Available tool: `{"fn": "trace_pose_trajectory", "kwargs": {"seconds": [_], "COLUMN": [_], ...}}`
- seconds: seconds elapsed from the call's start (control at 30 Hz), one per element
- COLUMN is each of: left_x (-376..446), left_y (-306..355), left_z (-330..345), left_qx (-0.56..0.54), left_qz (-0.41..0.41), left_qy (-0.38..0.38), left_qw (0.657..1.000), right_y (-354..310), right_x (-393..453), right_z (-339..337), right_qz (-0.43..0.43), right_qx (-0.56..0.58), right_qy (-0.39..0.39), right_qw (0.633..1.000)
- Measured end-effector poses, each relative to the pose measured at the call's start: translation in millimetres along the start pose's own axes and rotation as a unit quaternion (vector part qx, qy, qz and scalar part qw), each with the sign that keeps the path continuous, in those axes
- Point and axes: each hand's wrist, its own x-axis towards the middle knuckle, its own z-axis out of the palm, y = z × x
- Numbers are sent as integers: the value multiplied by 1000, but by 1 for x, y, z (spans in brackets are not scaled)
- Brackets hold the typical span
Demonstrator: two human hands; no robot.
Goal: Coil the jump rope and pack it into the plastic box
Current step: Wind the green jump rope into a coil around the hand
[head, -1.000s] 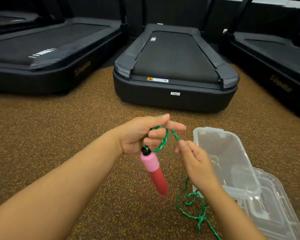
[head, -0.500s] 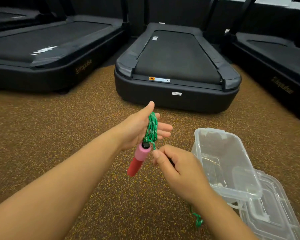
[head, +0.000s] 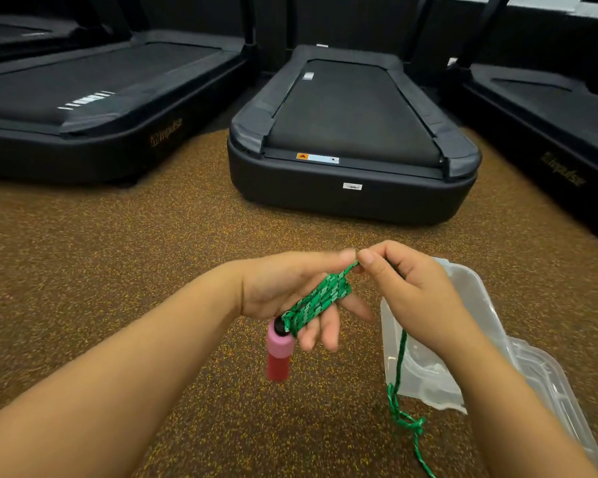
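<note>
A green braided jump rope [head: 320, 300] is wound in several turns across the palm and fingers of my left hand [head: 290, 288]. Its pink and red handle [head: 279, 351] hangs below that hand. My right hand [head: 408, 298] pinches the rope at my left fingertips. From under my right hand the loose rope [head: 399, 384] drops to the floor in a tangle and runs off the lower edge. The clear plastic box [head: 463, 281] lies on the floor behind my right hand, largely hidden by it.
A clear lid [head: 546, 381] lies under and right of the box. Three black treadmills stand on the speckled brown floor: left [head: 83, 108], centre [head: 353, 139], right [head: 549, 125].
My right hand rose from below the left hand to its fingertips, laying another turn of rope over the left hand. The handle swung to hang straight down.
</note>
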Motion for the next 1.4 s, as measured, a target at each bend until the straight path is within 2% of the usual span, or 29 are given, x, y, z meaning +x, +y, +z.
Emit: {"fn": "trace_pose_trajectory", "kwargs": {"seconds": [0.17,0.27,0.37,0.57,0.83,0.9,1.0,1.1,1.2,1.3,1.4], "left_x": [-1,2,6,15,22,22,22,25,25,21,15], "left_y": [7,9,10,9,8,6,2,-3,-11,-14,-13], "left_z": [5,10,13,3,-10,-12,-13,-13,-11,-3,2], "left_qx": [-11,-45,-60,-140,-247,-228,-121,-70,-30,0,-25], "left_qz": [63,96,122,156,196,197,169,114,59,35,17], "left_qy": [-12,20,76,202,367,399,440,432,393,297,183], "left_qw": [998,994,988,957,875,866,874,892,917,954,983], "right_y": [28,43,52,56,46,40,25,9,-4,-9,-5], "right_x": [-4,-11,-19,-30,-40,-42,-42,-36,-24,-12,-4], "right_z": [12,28,44,62,73,73,68,57,40,18,4], "right_qz": [41,65,74,72,48,32,-6,-37,-42,-33,-17], "right_qx": [58,141,174,97,-1,-23,-42,-36,13,69,54], "right_qy": [31,49,58,58,37,26,11,-1,-15,-3,23], "right_qw": [997,987,980,991,998,999,999,999,999,997,998]}}
